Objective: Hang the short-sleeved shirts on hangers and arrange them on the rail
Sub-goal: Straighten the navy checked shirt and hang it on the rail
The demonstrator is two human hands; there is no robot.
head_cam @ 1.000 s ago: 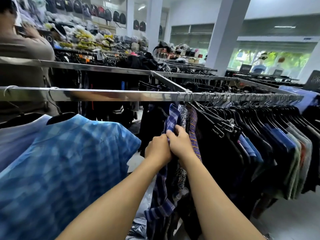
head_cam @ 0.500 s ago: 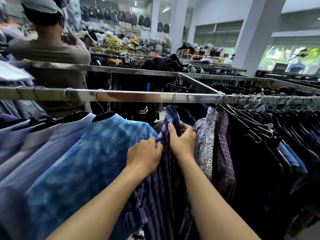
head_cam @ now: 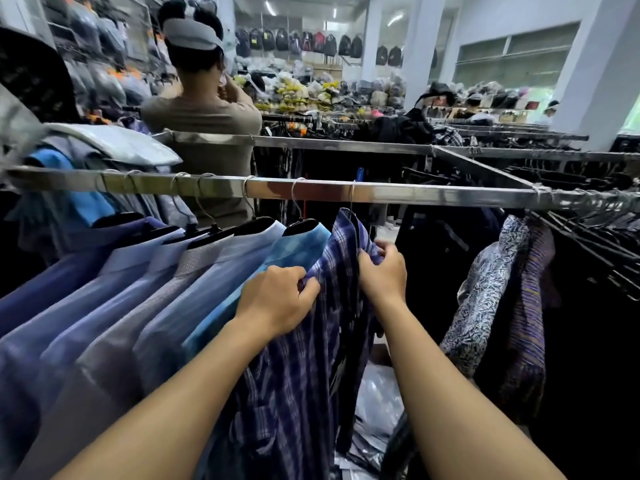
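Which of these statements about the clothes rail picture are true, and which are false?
1. Both the left hand and the right hand grip the plaid shirt. True.
2. The plaid shirt lies on the floor. False: it hangs from the rail.
3. A light blue shirt hangs just left of the plaid shirt. True.
4. Nothing hangs right of the plaid shirt. False: a patterned shirt hangs there, apart from it.

No text, label, brand, number or sign is legible on the plaid shirt [head_cam: 304, 368], rail [head_cam: 415, 194] or backpacks [head_cam: 318, 41]
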